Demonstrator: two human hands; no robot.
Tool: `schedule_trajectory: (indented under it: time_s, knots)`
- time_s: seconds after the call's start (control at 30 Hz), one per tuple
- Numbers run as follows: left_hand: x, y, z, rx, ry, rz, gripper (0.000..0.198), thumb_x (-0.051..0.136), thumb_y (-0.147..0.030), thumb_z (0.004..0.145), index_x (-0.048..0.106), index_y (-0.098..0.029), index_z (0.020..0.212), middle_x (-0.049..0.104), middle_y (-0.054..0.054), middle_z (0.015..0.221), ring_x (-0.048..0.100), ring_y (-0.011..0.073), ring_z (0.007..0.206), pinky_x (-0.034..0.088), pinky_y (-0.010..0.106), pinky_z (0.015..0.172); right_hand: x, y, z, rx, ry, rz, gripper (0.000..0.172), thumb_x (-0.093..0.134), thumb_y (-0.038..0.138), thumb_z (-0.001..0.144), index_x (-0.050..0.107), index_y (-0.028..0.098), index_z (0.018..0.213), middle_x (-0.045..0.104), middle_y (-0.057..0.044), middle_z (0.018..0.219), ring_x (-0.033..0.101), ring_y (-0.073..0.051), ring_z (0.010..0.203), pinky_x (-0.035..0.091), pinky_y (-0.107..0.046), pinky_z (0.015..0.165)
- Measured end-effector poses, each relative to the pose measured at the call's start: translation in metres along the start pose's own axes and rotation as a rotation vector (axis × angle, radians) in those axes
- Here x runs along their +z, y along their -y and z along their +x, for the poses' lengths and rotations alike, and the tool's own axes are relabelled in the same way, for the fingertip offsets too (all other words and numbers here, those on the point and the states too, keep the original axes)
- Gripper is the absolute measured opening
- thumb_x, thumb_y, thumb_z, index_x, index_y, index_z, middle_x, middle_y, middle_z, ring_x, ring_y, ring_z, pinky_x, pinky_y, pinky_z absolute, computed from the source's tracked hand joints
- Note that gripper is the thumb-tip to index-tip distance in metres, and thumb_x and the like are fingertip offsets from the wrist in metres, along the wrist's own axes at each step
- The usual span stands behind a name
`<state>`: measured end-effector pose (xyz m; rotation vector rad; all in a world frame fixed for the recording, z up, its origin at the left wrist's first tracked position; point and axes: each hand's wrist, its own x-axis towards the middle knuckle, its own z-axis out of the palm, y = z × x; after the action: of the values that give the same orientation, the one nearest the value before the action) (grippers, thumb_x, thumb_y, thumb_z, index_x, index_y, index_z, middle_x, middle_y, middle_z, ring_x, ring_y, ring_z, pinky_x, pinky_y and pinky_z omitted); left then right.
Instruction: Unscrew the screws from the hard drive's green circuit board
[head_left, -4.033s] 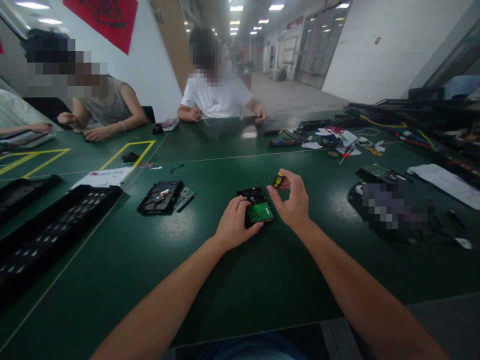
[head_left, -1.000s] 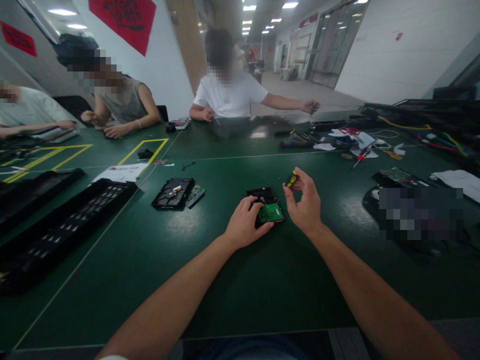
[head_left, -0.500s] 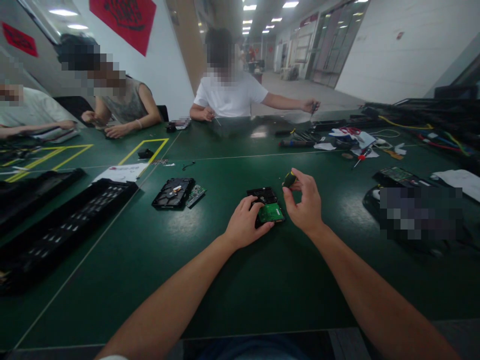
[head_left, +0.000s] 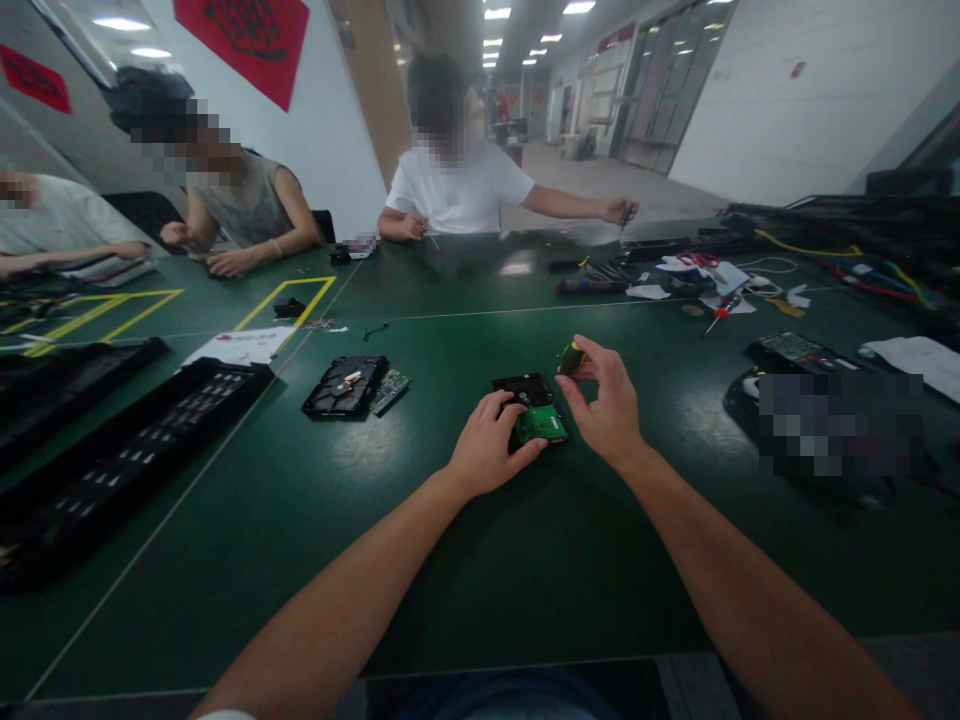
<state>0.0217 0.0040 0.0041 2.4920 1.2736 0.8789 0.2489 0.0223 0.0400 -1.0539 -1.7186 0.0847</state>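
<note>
A hard drive [head_left: 523, 388] lies on the green tabletop in front of me, its green circuit board [head_left: 545, 425] facing up. My left hand [head_left: 487, 447] grips the drive from the left, fingers over its top and thumb along the near edge. Just beyond the drive's right side, my right hand [head_left: 606, 402] pinches the dark green and yellow handle of a screwdriver [head_left: 571, 358] between thumb and fingers. The screwdriver's shaft and tip cannot be made out. Further left sits a second hard drive [head_left: 343, 388] with a loose circuit board [head_left: 391, 390] beside it.
Long black trays [head_left: 135, 460] fill the left side. Several tools [head_left: 592, 285], papers and cables [head_left: 885, 270] lie at the back right. Dark equipment [head_left: 795, 355] stands on the right. A person in a white shirt [head_left: 459, 190] sits opposite; others sit at the left.
My right hand and the screwdriver have shifted slightly left, and the handle leans a little differently. My left hand stays on the hard drive.
</note>
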Motion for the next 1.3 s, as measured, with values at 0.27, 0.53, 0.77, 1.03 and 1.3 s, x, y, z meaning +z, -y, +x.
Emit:
schedule_trajectory:
  time_s: [0.27, 0.53, 0.77, 1.03, 1.3]
  knots:
    - [-0.019, -0.021, 0.028, 0.044, -0.146, -0.227, 0.030, 0.059, -0.030, 0.104, 0.063, -0.023, 0.133, 0.063, 0.012, 0.140, 0.058, 0.0276, 0.136, 0.049, 0.050, 0.118, 0.006, -0.002, 0.000, 0.098, -0.023, 0.156, 0.062, 0.067, 0.032, 0.099, 0.043, 0.030, 0.156, 0.067, -0.013, 0.136, 0.075, -0.027, 0.106, 0.065, -0.051, 0.094]
    - [-0.029, -0.044, 0.084, 0.260, -0.161, -0.416, 0.052, 0.045, -0.016, 0.107, 0.046, -0.029, 0.158, 0.058, 0.009, 0.155, 0.057, 0.0230, 0.142, 0.046, 0.046, 0.122, 0.003, -0.003, -0.002, 0.093, 0.000, 0.162, 0.060, 0.062, 0.026, 0.100, 0.043, 0.031, 0.156, 0.069, -0.012, 0.136, 0.076, -0.026, 0.108, 0.063, -0.051, 0.097]
    - [-0.037, -0.034, 0.090, 0.345, -0.233, -0.435, 0.033, 0.048, -0.017, 0.108, 0.067, -0.023, 0.134, 0.070, 0.009, 0.138, 0.064, 0.0210, 0.132, 0.051, 0.044, 0.117, 0.002, -0.001, -0.002, 0.063, 0.059, 0.189, 0.059, 0.066, 0.030, 0.100, 0.046, 0.034, 0.156, 0.070, -0.009, 0.134, 0.074, -0.026, 0.112, 0.064, -0.050, 0.097]
    - [-0.042, -0.029, 0.091, 0.247, -0.249, -0.462, 0.022, 0.069, -0.025, 0.100, 0.071, -0.023, 0.122, 0.071, 0.007, 0.118, 0.070, 0.0182, 0.102, 0.060, 0.032, 0.088, -0.007, -0.009, 0.003, 0.100, 0.141, 0.063, 0.024, 0.073, 0.043, 0.097, 0.072, 0.028, 0.116, 0.076, -0.005, 0.105, 0.074, -0.024, 0.089, 0.063, -0.042, 0.079]
    - [-0.034, -0.024, 0.096, 0.148, -0.221, -0.676, 0.020, 0.062, -0.029, 0.105, 0.072, -0.023, 0.121, 0.073, 0.007, 0.122, 0.069, 0.0190, 0.112, 0.059, 0.033, 0.094, 0.003, -0.017, 0.001, 0.318, 0.138, 0.429, 0.031, 0.082, 0.043, 0.088, 0.073, 0.026, 0.112, 0.078, -0.004, 0.101, 0.075, -0.023, 0.087, 0.063, -0.043, 0.082]
